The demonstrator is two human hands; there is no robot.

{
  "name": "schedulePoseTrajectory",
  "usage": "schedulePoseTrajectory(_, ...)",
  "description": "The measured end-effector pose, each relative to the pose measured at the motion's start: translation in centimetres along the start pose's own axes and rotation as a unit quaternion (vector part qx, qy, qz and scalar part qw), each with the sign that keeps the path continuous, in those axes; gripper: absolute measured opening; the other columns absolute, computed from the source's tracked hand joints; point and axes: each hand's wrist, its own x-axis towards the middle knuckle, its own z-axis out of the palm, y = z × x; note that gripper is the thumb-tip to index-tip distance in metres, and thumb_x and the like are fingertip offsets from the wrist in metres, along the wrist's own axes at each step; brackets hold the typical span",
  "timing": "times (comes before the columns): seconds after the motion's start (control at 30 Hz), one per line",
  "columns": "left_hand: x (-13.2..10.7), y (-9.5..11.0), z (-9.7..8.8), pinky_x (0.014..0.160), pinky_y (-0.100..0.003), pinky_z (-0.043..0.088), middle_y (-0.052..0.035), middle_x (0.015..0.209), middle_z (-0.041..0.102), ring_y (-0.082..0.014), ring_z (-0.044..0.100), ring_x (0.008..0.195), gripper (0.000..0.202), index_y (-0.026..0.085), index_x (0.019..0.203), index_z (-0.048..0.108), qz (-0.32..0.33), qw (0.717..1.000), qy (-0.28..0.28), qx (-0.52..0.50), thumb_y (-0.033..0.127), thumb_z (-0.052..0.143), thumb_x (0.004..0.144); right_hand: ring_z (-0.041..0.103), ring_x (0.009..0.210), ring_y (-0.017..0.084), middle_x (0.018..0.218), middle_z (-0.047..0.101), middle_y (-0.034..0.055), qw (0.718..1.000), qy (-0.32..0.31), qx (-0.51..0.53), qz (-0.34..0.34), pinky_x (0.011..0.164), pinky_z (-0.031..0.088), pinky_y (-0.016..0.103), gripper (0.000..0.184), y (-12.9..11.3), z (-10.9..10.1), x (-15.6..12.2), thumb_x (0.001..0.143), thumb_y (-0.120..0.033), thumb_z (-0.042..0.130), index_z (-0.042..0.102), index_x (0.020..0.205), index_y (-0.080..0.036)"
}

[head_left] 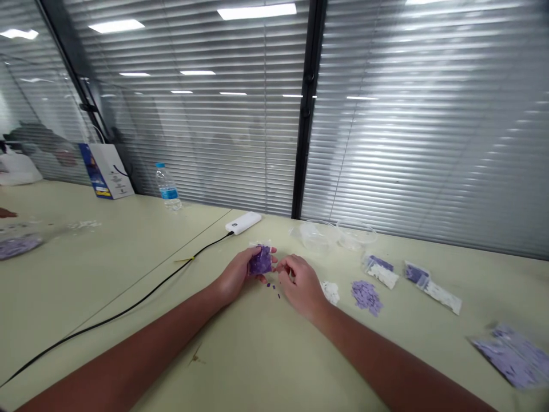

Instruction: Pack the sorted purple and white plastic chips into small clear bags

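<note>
My left hand holds a small clear plastic bag of dark purple pieces up off the pale green table. My right hand sits just to its right, with the fingertips pinched together close to the bag. I cannot tell whether they hold a tiny piece. A few small purple bits lie on the table under the hands. Nearest my right hand is a little heap of white pieces, with a loose pile of lilac pieces beyond it.
Several bags of lilac and white pieces lie to the right. Two clear plastic bowls stand by the window blinds. Farther left are a white power bank with a black cable, a water bottle, a paper bag and another person's hand.
</note>
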Motion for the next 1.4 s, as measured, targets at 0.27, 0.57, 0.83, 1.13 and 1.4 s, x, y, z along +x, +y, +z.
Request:
schedulePoseTrajectory(0.27,-0.1,0.0,0.2,0.053,-0.021,0.057,-0.0108,0.126,0.072,-0.0202,0.074,0.095,0.067,0.021,0.129,0.063,0.002,1.0,0.005,0.011,0.067,0.057,0.081,0.055,0.086,0.019,0.085,0.062,0.0026,1.0,-0.016,0.005,0.017,0.077,0.041,0.031,0.016,0.4,0.0,0.1,0.084,-0.009,0.054,0.066,0.087,-0.019)
schedulePoseTrajectory(0.57,0.3,-0.2,-0.4,0.053,-0.02,0.056,-0.0119,0.115,0.074,-0.0175,0.073,0.084,0.062,0.02,0.126,0.062,0.011,0.998,0.053,0.022,0.064,0.052,0.084,0.054,0.103,0.021,0.1,0.065,0.0018,0.993,-0.092,-0.038,-0.063,0.097,0.035,0.039,0.038,0.4,0.2,-0.1,0.08,-0.002,0.058,0.079,0.094,-0.03)
schedulePoseTrajectory(0.83,0.2,-0.2,-0.2,0.052,-0.019,0.055,-0.0068,0.091,0.069,-0.0147,0.067,0.079,0.064,0.018,0.124,0.061,0.03,0.996,0.058,0.063,0.065,0.047,0.082,0.055,0.093,0.019,0.087,0.065,0.0025,0.994,-0.04,-0.091,-0.049,0.089,0.035,0.037,0.033,0.9,0.1,0.1,0.083,-0.001,0.054,0.075,0.073,-0.023)
schedulePoseTrajectory(1.13,-0.4,-0.3,-0.3,0.068,-0.013,0.043,0.005,0.083,0.063,-0.0045,0.053,0.073,0.04,0.027,0.112,0.068,0.082,0.968,0.025,0.234,0.028,0.068,0.072,0.055,0.082,0.019,0.077,0.067,0.0039,0.976,-0.081,-0.166,-0.118,0.087,0.032,0.04,0.027,2.3,-2.1,1.2,0.084,-0.007,0.057,0.076,0.07,-0.021)
schedulePoseTrajectory(1.4,-1.1,0.1,0.1,0.069,-0.014,0.037,0.0076,0.084,0.063,-0.0055,0.053,0.075,0.05,0.032,0.115,0.067,0.087,0.94,-0.032,0.329,0.031,0.084,0.067,0.063,0.081,0.016,0.086,0.072,-0.0017,0.958,-0.191,-0.127,-0.17,0.084,0.043,0.031,0.03,2.0,-4.2,1.9,0.082,-0.011,0.062,0.082,0.091,-0.031)
